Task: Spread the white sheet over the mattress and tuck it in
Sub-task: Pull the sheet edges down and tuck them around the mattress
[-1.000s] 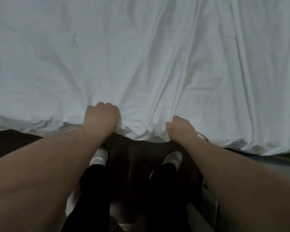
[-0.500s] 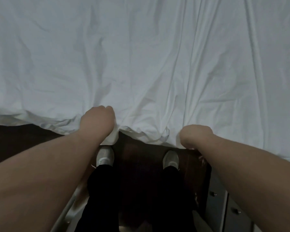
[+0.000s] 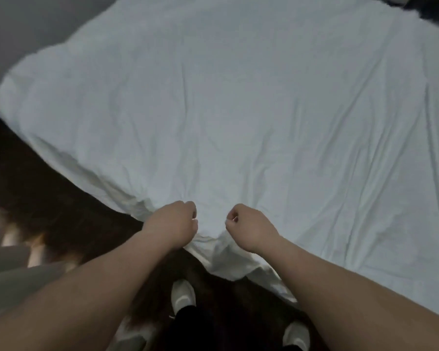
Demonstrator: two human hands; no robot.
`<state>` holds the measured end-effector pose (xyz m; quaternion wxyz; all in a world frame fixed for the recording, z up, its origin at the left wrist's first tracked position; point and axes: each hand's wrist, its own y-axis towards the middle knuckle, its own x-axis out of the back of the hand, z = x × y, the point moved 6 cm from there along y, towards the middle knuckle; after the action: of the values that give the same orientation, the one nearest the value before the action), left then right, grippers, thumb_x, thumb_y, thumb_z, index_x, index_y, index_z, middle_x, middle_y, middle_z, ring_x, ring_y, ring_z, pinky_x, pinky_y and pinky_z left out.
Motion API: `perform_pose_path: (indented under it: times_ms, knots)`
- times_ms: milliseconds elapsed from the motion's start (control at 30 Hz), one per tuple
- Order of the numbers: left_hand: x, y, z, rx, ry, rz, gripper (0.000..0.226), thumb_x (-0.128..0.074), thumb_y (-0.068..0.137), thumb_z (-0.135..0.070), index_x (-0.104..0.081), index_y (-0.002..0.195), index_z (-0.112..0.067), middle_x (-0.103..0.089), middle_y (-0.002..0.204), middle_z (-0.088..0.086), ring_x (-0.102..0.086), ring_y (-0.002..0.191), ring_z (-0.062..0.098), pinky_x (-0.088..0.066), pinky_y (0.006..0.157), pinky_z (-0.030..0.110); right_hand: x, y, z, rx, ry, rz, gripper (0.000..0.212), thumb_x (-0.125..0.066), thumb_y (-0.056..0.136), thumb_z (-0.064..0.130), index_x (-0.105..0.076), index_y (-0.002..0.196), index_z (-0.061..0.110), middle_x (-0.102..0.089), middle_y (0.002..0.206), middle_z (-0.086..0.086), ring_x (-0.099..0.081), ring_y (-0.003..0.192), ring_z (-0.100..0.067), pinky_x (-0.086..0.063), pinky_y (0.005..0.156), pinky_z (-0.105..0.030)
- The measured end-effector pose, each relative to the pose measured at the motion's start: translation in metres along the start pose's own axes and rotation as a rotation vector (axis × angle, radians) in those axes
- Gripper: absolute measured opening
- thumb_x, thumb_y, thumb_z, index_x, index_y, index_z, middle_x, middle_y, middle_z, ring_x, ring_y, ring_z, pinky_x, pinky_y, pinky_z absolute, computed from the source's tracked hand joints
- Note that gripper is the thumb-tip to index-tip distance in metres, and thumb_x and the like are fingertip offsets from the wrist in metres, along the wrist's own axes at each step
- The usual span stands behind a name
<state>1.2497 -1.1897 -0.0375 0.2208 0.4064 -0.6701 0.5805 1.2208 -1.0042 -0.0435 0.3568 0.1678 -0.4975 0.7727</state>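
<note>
Sheet point(image 3: 238, 110) lies wrinkled over the mattress, near edge hanging at the bedside; left hand point(image 3: 173, 225) and right hand point(image 3: 249, 228), curled fists close together, each grip that edge.

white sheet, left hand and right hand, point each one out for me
white sheet point(image 3: 238, 110), head view, on the bare spread middle of the cloth
left hand point(image 3: 171, 225), head view, on the back of the hand
right hand point(image 3: 251, 228), head view, on the back of the hand
</note>
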Motion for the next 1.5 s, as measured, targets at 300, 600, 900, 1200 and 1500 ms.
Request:
perform_pose_path:
  times_ms: [300,600,900,1200,1500]
  knots:
    - [0.165,-0.082,0.176,0.147,-0.181,-0.033,0.026,-0.045,0.097,-0.039,-0.056,0.118,-0.029,-0.063,0.109,-0.007,-0.061,0.092,0.016,-0.054,0.081,0.037,0.044,0.002,0.229,0.071,-0.012,-0.067,0.014,-0.051,0.093,0.028,-0.064,0.097,0.023,-0.065,0.104,0.001,-0.065,0.075,-0.014,-0.046,0.059,-0.027]
    - [0.311,-0.129,0.315,0.259,-0.264,-0.140,0.031,-0.047,0.095,-0.043,-0.060,0.122,-0.033,-0.066,0.112,-0.008,-0.061,0.097,0.015,-0.052,0.081,0.034,0.066,0.029,0.430,0.240,0.032,-0.036,0.015,-0.053,0.093,0.024,-0.065,0.100,0.020,-0.065,0.102,0.004,-0.065,0.077,-0.012,-0.046,0.058,-0.025]
    - [0.439,-0.073,0.394,0.254,-0.236,-0.205,0.035,-0.050,0.100,-0.042,-0.058,0.131,-0.029,-0.067,0.121,-0.009,-0.060,0.098,0.014,-0.051,0.084,0.033,0.093,0.130,0.577,0.319,0.030,-0.036,0.030,-0.043,0.073,0.008,-0.020,0.060,0.021,-0.020,0.054,0.004,-0.015,0.054,-0.018,-0.012,0.055,-0.032]
    - [0.528,-0.016,0.542,0.291,-0.186,-0.132,0.034,-0.055,0.098,-0.043,-0.060,0.128,-0.029,-0.068,0.111,-0.011,-0.064,0.096,0.011,-0.055,0.086,0.034,0.072,0.229,0.713,0.286,0.061,-0.039,0.027,-0.046,0.076,0.013,-0.027,0.058,0.020,-0.031,0.052,0.002,-0.028,0.050,-0.020,-0.020,0.050,-0.029]
    - [0.602,0.091,0.658,-0.016,-0.021,-0.003,0.034,-0.055,0.098,-0.045,-0.060,0.129,-0.030,-0.066,0.112,-0.011,-0.063,0.098,0.011,-0.056,0.092,0.037,0.069,0.282,0.790,-0.049,0.336,-0.268,0.024,-0.043,0.075,0.012,-0.029,0.059,0.023,-0.030,0.059,0.001,-0.038,0.062,-0.021,-0.021,0.057,-0.034]
